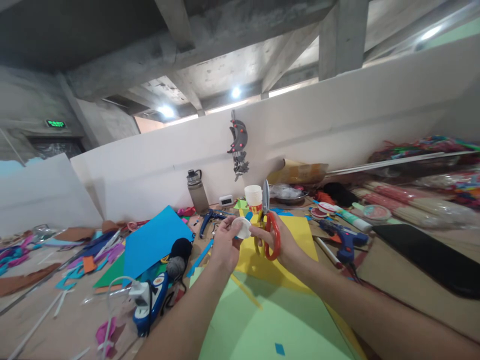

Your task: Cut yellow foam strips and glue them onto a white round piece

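My left hand [226,246] pinches a small white round disc [243,228] by its left side. The fingertips of my right hand [285,236] touch the disc's right edge. Hooked in that same right hand is a pair of red-handled scissors [276,239], blades pointing up and away from the disc. Both hands hover over a yellow sheet [300,231] and a light green sheet [262,312]. Just beyond them stands a white paper cup [253,194]. A small blue paper scrap [279,348] lies on the green sheet.
To the left are a blue sheet [155,242], yarn balls [176,269] and a blue-white power strip [152,305]. A bottle [197,192] stands by the white partition [318,135]. On the right lie a blue glue gun [344,239] and a black flat object [427,255].
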`<action>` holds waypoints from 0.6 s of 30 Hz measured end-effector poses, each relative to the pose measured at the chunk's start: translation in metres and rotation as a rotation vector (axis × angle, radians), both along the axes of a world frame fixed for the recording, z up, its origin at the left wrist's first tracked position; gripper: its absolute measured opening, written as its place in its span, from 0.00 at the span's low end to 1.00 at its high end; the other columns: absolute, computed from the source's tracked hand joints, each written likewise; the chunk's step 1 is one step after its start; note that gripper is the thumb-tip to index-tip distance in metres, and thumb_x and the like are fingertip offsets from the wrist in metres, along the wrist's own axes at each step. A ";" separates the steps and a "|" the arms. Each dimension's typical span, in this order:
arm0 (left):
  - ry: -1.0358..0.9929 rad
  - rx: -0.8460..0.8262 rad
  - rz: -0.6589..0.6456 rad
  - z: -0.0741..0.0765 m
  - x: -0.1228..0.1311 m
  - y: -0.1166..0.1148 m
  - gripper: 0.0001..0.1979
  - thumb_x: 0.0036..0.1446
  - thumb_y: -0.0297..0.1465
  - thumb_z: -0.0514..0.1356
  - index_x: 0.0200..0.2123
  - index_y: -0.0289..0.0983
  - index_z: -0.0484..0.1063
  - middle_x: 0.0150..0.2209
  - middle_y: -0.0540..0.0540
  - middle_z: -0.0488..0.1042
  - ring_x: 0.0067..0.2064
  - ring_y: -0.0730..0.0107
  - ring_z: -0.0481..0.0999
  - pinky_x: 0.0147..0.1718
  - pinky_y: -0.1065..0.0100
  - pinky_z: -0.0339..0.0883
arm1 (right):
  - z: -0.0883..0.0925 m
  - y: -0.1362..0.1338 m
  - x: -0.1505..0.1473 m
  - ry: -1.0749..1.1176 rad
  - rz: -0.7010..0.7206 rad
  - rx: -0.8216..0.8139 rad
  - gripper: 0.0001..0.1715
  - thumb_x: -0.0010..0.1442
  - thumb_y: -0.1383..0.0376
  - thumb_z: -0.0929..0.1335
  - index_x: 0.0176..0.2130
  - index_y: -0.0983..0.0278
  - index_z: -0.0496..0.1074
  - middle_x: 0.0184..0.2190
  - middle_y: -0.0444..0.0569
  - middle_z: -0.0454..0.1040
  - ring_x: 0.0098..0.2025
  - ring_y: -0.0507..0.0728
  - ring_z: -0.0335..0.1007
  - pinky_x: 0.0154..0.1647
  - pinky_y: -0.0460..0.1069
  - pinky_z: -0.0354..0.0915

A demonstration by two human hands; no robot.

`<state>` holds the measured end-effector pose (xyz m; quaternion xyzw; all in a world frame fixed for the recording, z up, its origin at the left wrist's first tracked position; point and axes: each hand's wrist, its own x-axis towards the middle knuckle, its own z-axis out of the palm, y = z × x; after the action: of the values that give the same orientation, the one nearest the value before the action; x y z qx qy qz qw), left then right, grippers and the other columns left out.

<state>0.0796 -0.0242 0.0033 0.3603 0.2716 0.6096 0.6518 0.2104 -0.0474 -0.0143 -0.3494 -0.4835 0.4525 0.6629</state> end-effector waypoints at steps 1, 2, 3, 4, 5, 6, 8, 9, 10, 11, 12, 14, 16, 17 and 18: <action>0.015 0.004 -0.008 0.000 0.000 0.000 0.20 0.39 0.27 0.72 0.37 0.36 0.70 0.34 0.49 0.75 0.33 0.74 0.75 0.32 0.74 0.67 | -0.001 0.001 0.001 -0.005 -0.006 0.013 0.31 0.45 0.54 0.75 0.42 0.61 0.59 0.26 0.39 0.70 0.19 0.48 0.63 0.20 0.45 0.62; 0.034 0.011 -0.024 -0.001 0.000 0.000 0.20 0.38 0.27 0.72 0.37 0.36 0.71 0.34 0.49 0.75 0.33 0.74 0.75 0.32 0.74 0.67 | -0.002 0.002 0.001 -0.011 -0.009 0.024 0.31 0.45 0.54 0.75 0.42 0.61 0.59 0.26 0.39 0.70 0.20 0.48 0.63 0.21 0.45 0.62; 0.062 0.021 -0.053 -0.001 -0.001 0.000 0.20 0.38 0.28 0.72 0.37 0.36 0.72 0.33 0.48 0.75 0.33 0.74 0.74 0.32 0.74 0.67 | -0.003 0.003 0.002 -0.018 -0.012 0.032 0.31 0.45 0.53 0.75 0.42 0.61 0.60 0.26 0.39 0.70 0.20 0.48 0.63 0.21 0.45 0.62; 0.096 0.032 -0.088 -0.001 -0.001 -0.001 0.19 0.38 0.28 0.72 0.36 0.35 0.72 0.33 0.48 0.76 0.33 0.74 0.74 0.33 0.73 0.68 | -0.002 0.003 0.002 -0.030 -0.010 0.036 0.32 0.44 0.53 0.75 0.42 0.60 0.60 0.26 0.39 0.70 0.20 0.48 0.63 0.22 0.45 0.63; 0.134 0.042 -0.120 -0.001 -0.002 -0.001 0.18 0.38 0.29 0.72 0.36 0.34 0.73 0.33 0.47 0.76 0.33 0.73 0.74 0.33 0.73 0.68 | -0.001 0.003 0.003 -0.045 -0.002 0.036 0.33 0.44 0.52 0.75 0.43 0.60 0.60 0.26 0.39 0.70 0.20 0.49 0.64 0.22 0.45 0.63; 0.172 0.054 -0.146 -0.001 -0.003 -0.002 0.17 0.38 0.30 0.72 0.35 0.33 0.74 0.32 0.46 0.76 0.34 0.72 0.74 0.34 0.72 0.68 | 0.001 0.002 0.003 -0.059 0.003 0.032 0.33 0.45 0.52 0.75 0.44 0.60 0.59 0.27 0.39 0.70 0.21 0.49 0.64 0.22 0.46 0.63; 0.228 0.077 -0.153 0.001 -0.005 -0.002 0.16 0.38 0.30 0.72 0.33 0.32 0.75 0.32 0.44 0.77 0.34 0.71 0.75 0.35 0.72 0.68 | 0.007 -0.001 0.003 -0.070 0.004 0.009 0.34 0.46 0.50 0.73 0.45 0.60 0.59 0.28 0.41 0.70 0.24 0.51 0.66 0.21 0.45 0.63; 0.242 0.082 -0.137 0.003 -0.007 -0.001 0.16 0.39 0.31 0.72 0.33 0.32 0.75 0.32 0.44 0.77 0.34 0.71 0.75 0.35 0.71 0.69 | 0.011 -0.003 0.004 -0.064 0.001 -0.009 0.34 0.46 0.48 0.73 0.45 0.60 0.58 0.28 0.42 0.70 0.25 0.52 0.68 0.21 0.45 0.63; 0.247 0.080 -0.114 0.005 -0.010 0.001 0.16 0.39 0.31 0.72 0.33 0.32 0.75 0.33 0.44 0.77 0.34 0.70 0.75 0.34 0.71 0.69 | 0.015 -0.004 0.004 -0.050 0.000 -0.026 0.34 0.47 0.47 0.72 0.45 0.59 0.58 0.29 0.43 0.70 0.27 0.53 0.68 0.21 0.45 0.63; 0.246 0.071 -0.084 0.008 -0.012 0.004 0.16 0.39 0.31 0.72 0.33 0.32 0.75 0.33 0.43 0.77 0.34 0.70 0.76 0.33 0.71 0.70 | 0.019 -0.006 0.005 -0.037 0.008 -0.044 0.35 0.47 0.46 0.71 0.45 0.59 0.57 0.30 0.44 0.70 0.28 0.53 0.69 0.20 0.45 0.63; 0.242 0.061 -0.062 0.010 -0.016 0.008 0.16 0.40 0.32 0.71 0.34 0.32 0.75 0.33 0.43 0.77 0.34 0.69 0.76 0.31 0.71 0.70 | 0.023 -0.008 0.006 -0.032 0.029 -0.059 0.34 0.47 0.45 0.71 0.45 0.59 0.57 0.30 0.44 0.71 0.29 0.53 0.68 0.21 0.44 0.63; 0.207 0.056 0.000 0.013 -0.023 0.018 0.16 0.40 0.31 0.71 0.34 0.33 0.74 0.32 0.44 0.77 0.32 0.69 0.77 0.26 0.73 0.68 | 0.027 -0.011 0.009 -0.053 0.076 -0.083 0.33 0.48 0.43 0.69 0.44 0.58 0.58 0.31 0.44 0.70 0.30 0.53 0.68 0.23 0.45 0.64; 0.176 0.057 0.020 0.012 -0.032 0.029 0.16 0.41 0.31 0.71 0.33 0.32 0.73 0.31 0.45 0.76 0.30 0.70 0.77 0.21 0.76 0.65 | 0.028 -0.012 0.013 -0.113 0.099 -0.120 0.30 0.49 0.42 0.67 0.41 0.58 0.60 0.31 0.44 0.69 0.32 0.53 0.68 0.26 0.45 0.66; 0.173 0.046 0.021 0.010 -0.037 0.033 0.16 0.41 0.30 0.71 0.34 0.32 0.72 0.31 0.45 0.76 0.30 0.70 0.77 0.20 0.76 0.63 | 0.027 -0.011 0.015 -0.164 0.109 -0.138 0.28 0.50 0.42 0.67 0.40 0.58 0.60 0.30 0.43 0.68 0.32 0.52 0.68 0.27 0.45 0.66; 0.178 0.034 0.023 0.007 -0.041 0.037 0.16 0.40 0.29 0.71 0.34 0.32 0.72 0.30 0.45 0.75 0.30 0.70 0.77 0.19 0.77 0.63 | 0.025 -0.009 0.017 -0.230 0.122 -0.157 0.27 0.50 0.43 0.67 0.39 0.58 0.61 0.28 0.42 0.67 0.31 0.51 0.67 0.27 0.45 0.65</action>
<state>0.0381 0.0131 0.0107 0.4209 0.3220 0.5871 0.6120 0.2278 -0.0567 0.0106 -0.4196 -0.5399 0.4852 0.5449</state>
